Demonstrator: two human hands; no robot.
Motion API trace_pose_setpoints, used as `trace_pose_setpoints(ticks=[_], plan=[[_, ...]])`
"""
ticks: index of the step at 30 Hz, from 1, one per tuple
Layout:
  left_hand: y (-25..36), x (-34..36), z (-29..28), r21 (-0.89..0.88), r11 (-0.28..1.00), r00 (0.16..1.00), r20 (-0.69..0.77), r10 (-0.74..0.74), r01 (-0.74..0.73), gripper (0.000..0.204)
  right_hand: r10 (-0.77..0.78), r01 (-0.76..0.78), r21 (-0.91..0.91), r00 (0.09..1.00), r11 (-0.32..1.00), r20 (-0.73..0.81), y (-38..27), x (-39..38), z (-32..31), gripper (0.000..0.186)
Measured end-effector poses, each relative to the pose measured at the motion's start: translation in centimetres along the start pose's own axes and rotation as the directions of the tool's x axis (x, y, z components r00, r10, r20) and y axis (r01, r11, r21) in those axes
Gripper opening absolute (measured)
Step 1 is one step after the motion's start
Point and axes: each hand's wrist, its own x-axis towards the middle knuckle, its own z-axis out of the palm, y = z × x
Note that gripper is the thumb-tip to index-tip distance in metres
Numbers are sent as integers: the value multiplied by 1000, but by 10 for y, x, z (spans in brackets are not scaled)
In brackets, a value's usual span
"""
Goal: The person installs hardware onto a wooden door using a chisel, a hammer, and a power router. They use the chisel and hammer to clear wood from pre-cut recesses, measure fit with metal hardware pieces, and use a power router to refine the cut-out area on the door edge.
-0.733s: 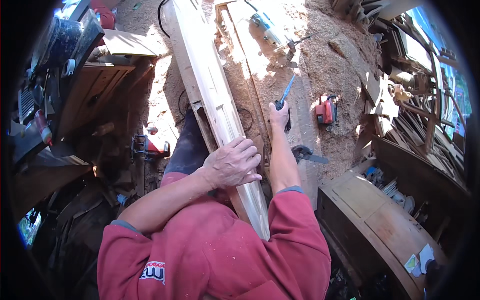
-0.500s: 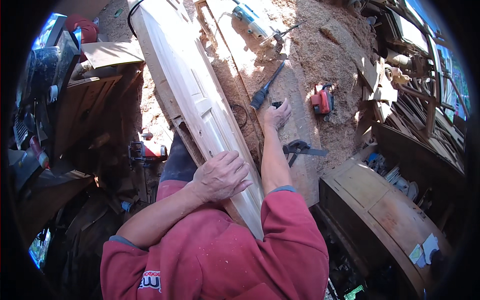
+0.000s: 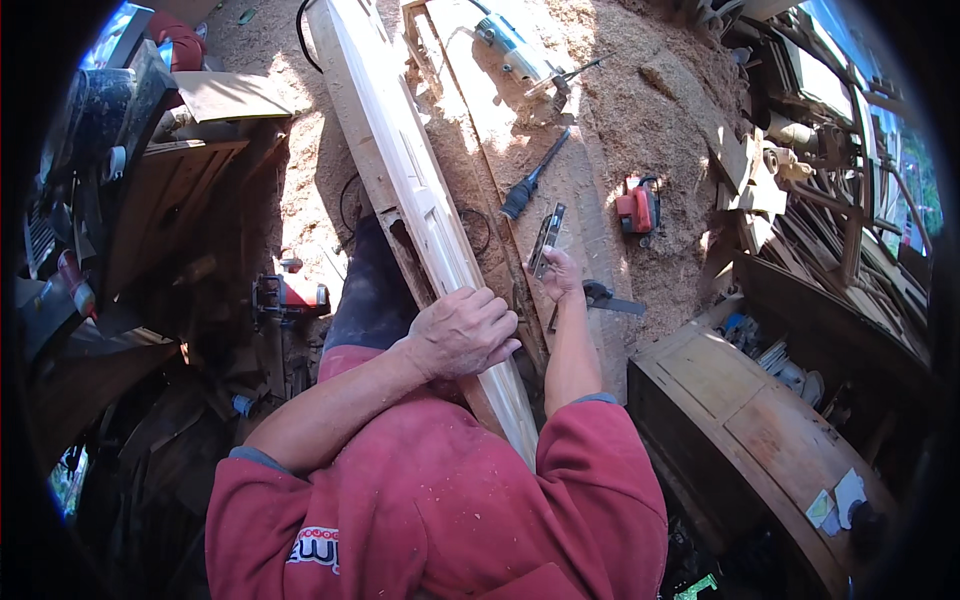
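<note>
A long pale wooden door piece [image 3: 400, 125] with a grooved, recessed face runs diagonally away from my body. My left hand [image 3: 463, 335] lies across it with fingers curled onto it. My right hand [image 3: 560, 272], beside the piece, holds a narrow metal lock plate [image 3: 548, 230] upright between thumb and fingers. Just beyond that hand, a chisel-like tool with a dark handle [image 3: 518, 198] lies on a board [image 3: 590, 165]. A dark, flat-bladed tool [image 3: 622, 304] sits by my right forearm, partly hidden.
Around lie sawdust, a blue power tool [image 3: 505, 50], a red power tool [image 3: 638, 208] and another at left [image 3: 295, 295]. An open wooden cabinet [image 3: 720, 385] stands lower right. Scrap wood [image 3: 810, 220] and leaning boards [image 3: 180, 210] crowd both sides; something red [image 3: 175, 40] is top left.
My right hand has let go of the dark-handled tool, which now lies on the board, and has raised the metal plate. My left hand stays on the wooden piece.
</note>
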Motion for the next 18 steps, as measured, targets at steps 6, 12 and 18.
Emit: trace_pose_setpoints(ticks=[6, 12, 18], plan=[[-6, -10, -8, -132, 974, 957, -251, 149, -186, 22, -209, 198, 83, 965, 977, 158, -93, -149, 148, 18], [-2, -76, -27, -338, 941, 827, -535, -170, -26, 21, -806, 466, -861, 580, 203, 123, -113, -201, 200, 24], [-38, -129, -5, -744, 516, 579, -215, -787, 425, 20, -613, 571, -806, 695, 154, 375, -98, -243, 286, 29]])
